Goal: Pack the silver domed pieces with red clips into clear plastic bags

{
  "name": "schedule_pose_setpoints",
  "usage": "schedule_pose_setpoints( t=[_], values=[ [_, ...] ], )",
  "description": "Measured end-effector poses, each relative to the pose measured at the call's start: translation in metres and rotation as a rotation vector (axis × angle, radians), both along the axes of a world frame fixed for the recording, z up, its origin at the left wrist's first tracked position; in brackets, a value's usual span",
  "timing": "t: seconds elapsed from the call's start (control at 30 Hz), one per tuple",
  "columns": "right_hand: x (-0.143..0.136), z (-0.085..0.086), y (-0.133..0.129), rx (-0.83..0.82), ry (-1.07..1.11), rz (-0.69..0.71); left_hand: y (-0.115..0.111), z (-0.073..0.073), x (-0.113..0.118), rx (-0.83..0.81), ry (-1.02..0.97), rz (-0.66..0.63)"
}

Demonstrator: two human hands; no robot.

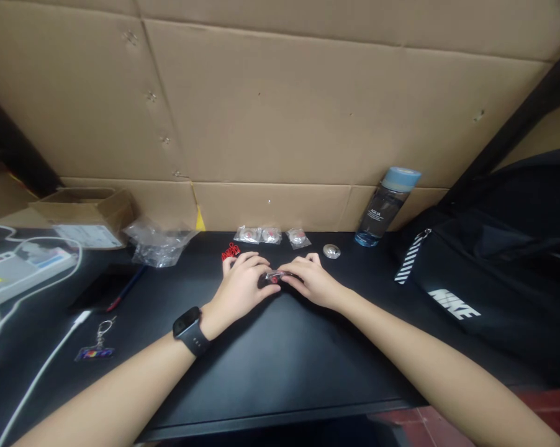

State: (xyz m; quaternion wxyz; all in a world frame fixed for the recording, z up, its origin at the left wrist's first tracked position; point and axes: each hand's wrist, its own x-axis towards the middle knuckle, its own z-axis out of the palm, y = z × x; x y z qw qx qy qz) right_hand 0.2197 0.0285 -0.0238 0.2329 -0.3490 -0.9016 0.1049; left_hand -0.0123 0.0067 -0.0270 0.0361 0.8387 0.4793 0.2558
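My left hand [247,282], with a dark watch on its wrist, has its thumb and fingers closed on the near side of a small shiny packet [275,279] showing dark and red parts. From the other side my right hand [315,279] pinches the same packet between thumb and fingers. Fingertips hide much of it, so its contents are unclear. Just beyond the left fingers lies a red cut-out ornament [231,251]. Along the back are several clear packets [271,234] with round, reddish things inside. A round silvery disc [331,251] lies beyond my right hand.
A water bottle [386,208] with a blue cap leans at the back right, near a black bag [494,267]. To the left are crumpled clear plastic [161,242], a cardboard box [89,214], a phone [103,288], a keychain [95,352] and a power strip [23,273].
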Motion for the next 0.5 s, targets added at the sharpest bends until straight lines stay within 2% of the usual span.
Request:
schedule_pose_setpoints(
  t=[0.23, 0.5],
  values=[
    [0.0023, 0.0036, -0.0017, -0.104, 0.048, -0.001, 0.0007, 0.0009, 0.0024, -0.125, -0.069, -0.027],
    [0.0029, 0.0086, -0.0038, -0.294, 0.430, -0.014, 0.0013, 0.0027, 0.0022, -0.221, -0.290, -0.004]
  ],
)
